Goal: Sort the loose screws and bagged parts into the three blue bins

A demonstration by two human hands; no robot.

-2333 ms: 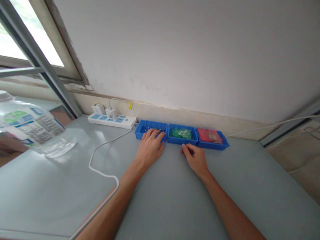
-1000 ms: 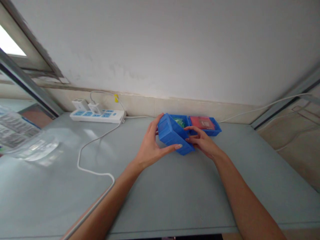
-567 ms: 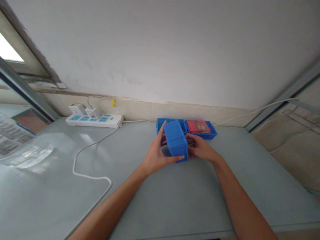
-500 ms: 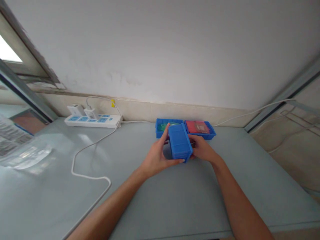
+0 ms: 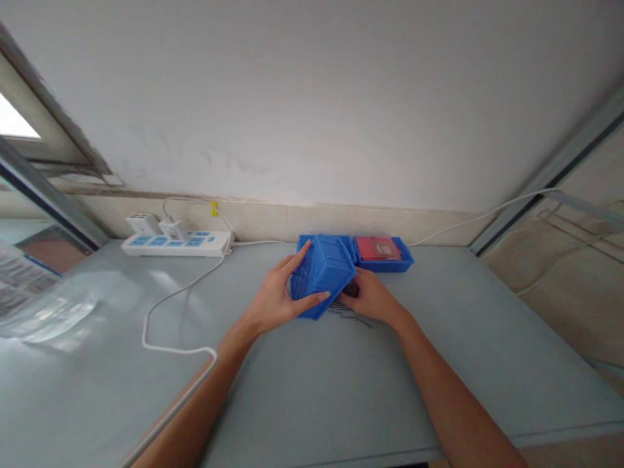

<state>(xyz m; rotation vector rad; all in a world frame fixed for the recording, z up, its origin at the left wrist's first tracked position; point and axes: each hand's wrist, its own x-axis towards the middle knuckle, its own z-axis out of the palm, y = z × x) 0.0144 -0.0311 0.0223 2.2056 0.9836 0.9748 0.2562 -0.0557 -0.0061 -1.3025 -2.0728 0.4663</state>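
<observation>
Tipped bin [image 5: 324, 266] in the left hand [image 5: 275, 300], rods [image 5: 353, 316] loose on the desk [image 5: 312, 390]

The left hand holds the blue bin up at a slant, thumb along its near side and the other fingers spread to its far edge. The bin's outer walls face the camera, so what is left inside cannot be seen. It is near the middle of the desk, towards the wall [image 5: 312, 117].

Thin dark rods lie on the desk by the bin's lower right edge, several close together and some reaching under the right hand [image 5: 375, 296]. That hand is curled right against the bin's right side; its fingertips are in shadow, and I cannot tell whether it grips anything.

Behind the raised bin is the back bin [image 5: 349, 247], partly covered by it, its contents hidden. Just beside that, the right bin [image 5: 385, 266] bears a red packet [image 5: 377, 248].

Further left, a white power strip [image 5: 207, 242] lies along the wall with two plugs [image 5: 173, 229] in it. A white cord [image 5: 180, 351] curves towards the camera, across the left forearm. A clear bottle [image 5: 53, 312] is cut off at the left edge of view
</observation>
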